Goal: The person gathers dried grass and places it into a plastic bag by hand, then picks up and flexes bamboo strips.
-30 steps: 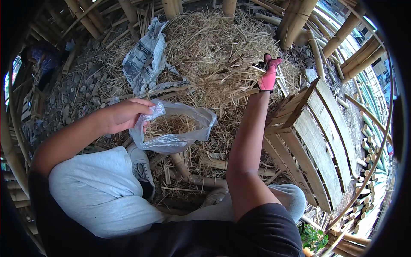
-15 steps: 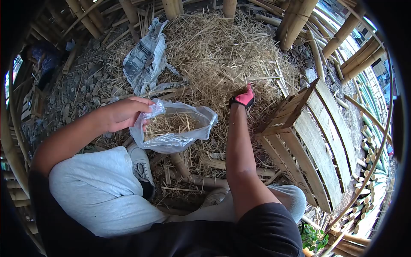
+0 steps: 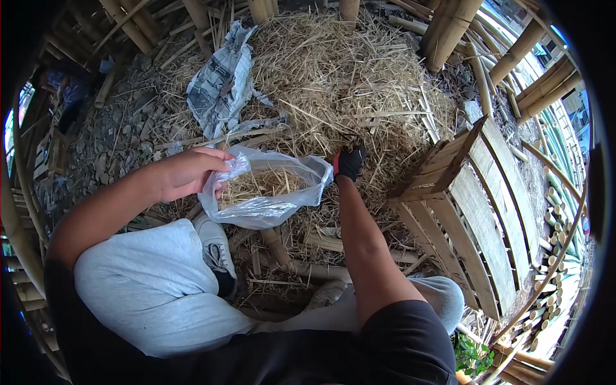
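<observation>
My left hand (image 3: 192, 173) is bare and pinches the left rim of a clear plastic bag (image 3: 263, 210). The bag's mouth faces up and stands wide, with cut straw (image 3: 266, 183) inside. Just off the bag's right edge is my right hand (image 3: 348, 162), in a black and pink glove. Its fingers curl in at the near edge of a heap of dry straw (image 3: 333, 70), closed around some strands; the fingertips are partly hidden.
A slatted wooden crate (image 3: 475, 212) stands tilted at the right. Crumpled newspaper (image 3: 221, 83) lies left of the heap. Bamboo posts (image 3: 446, 35) edge the back, and cut bamboo poles (image 3: 545, 301) are stacked far right. A person (image 3: 64, 86) is at the far left.
My right hand has moved left, close to the bag, and has turned so that the black side of the glove shows instead of the pink. The left hand keeps its hold.
</observation>
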A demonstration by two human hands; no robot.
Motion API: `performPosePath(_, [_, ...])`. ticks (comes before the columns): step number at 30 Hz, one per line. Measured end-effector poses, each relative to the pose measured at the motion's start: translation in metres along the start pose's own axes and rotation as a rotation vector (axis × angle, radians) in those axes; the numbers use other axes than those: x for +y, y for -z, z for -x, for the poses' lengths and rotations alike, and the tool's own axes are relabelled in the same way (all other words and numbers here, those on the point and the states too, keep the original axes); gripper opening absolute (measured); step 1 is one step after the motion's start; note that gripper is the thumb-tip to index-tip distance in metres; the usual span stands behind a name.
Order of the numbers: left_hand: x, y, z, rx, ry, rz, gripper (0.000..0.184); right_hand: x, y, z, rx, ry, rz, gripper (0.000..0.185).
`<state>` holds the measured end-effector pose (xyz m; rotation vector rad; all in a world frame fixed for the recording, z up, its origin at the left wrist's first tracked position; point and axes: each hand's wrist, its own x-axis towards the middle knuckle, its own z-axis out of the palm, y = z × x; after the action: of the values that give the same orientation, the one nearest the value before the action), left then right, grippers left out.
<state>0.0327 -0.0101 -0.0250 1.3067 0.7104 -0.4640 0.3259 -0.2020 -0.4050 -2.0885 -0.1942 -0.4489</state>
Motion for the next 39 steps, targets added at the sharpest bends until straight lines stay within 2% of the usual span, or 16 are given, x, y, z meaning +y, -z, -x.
performPosePath(1, [0.002, -0.001, 0.003, 0.007, 0.005, 0.007, 0.045, -0.017, 0.012, 0.001, -0.067, -0.038, 0.125, 0.038])
performPosePath(5, [-0.001, 0.007, 0.004, -0.023, 0.0, 0.037, 0.047, -0.054, 0.04, -0.003, -0.164, 0.522, 0.194, 0.023])
performPosePath(6, [-0.002, 0.008, 0.005, -0.008, 0.002, 0.036, 0.047, -0.047, 0.033, -0.002, -0.192, 0.534, 0.257, 0.023])
performPosePath(8, [-0.002, 0.01, 0.005, 0.022, 0.006, 0.033, 0.047, -0.015, 0.004, 0.002, -0.249, 0.557, 0.384, 0.025])
performPosePath(9, [-0.002, 0.01, 0.006, 0.02, 0.004, 0.029, 0.047, -0.008, 0.0, 0.004, -0.284, 0.612, 0.527, 0.044])
performPosePath(12, [-0.002, 0.01, 0.008, 0.006, 0.001, 0.026, 0.046, -0.039, 0.022, 0.012, -0.58, 0.222, 0.669, 0.068])
performPosePath(13, [-0.004, 0.011, 0.007, -0.007, 0.002, 0.033, 0.046, -0.03, 0.012, 0.017, -0.523, 0.223, 0.726, 0.084])
performPosePath(16, [-0.007, 0.013, 0.006, -0.004, -0.002, 0.038, 0.045, -0.035, 0.016, 0.006, -0.661, 0.064, 0.511, 0.097])
performPosePath(18, [-0.007, 0.012, 0.006, 0.008, 0.002, 0.038, 0.043, -0.044, 0.019, 0.0, -0.722, -0.121, 0.415, 0.092])
performPosePath(20, [-0.005, 0.011, 0.008, 0.016, 0.011, 0.035, 0.04, -0.053, 0.026, -0.014, -0.928, -0.089, 0.498, 0.082])
performPosePath(23, [-0.004, 0.013, 0.01, -0.007, -0.012, 0.04, 0.04, -0.005, -0.006, -0.014, -0.557, -0.104, 0.393, 0.062])
performPosePath(26, [-0.004, 0.015, 0.012, 0.012, -0.012, 0.039, 0.04, 0.022, -0.026, -0.042, -0.67, -0.081, 0.452, 0.029])
performPosePath(27, [-0.004, 0.017, 0.011, 0.018, -0.011, 0.04, 0.04, 0.045, -0.042, -0.052, -0.714, -0.353, 0.183, 0.019])
performPosePath(30, [-0.005, 0.018, 0.01, 0.037, -0.006, 0.04, 0.039, -0.023, 0.007, -0.088, -0.665, -0.644, -0.421, 0.018])
performPosePath(34, [-0.005, 0.013, 0.006, 0.043, -0.017, 0.036, 0.038, -0.048, 0.016, -0.153, -0.53, -0.67, -1.238, 0.018])
performPosePath(39, [-0.006, 0.013, -0.005, 0.038, -0.177, 0.071, 0.028, -0.152, 0.111, -0.183, -0.466, -0.485, -1.508, 0.02])
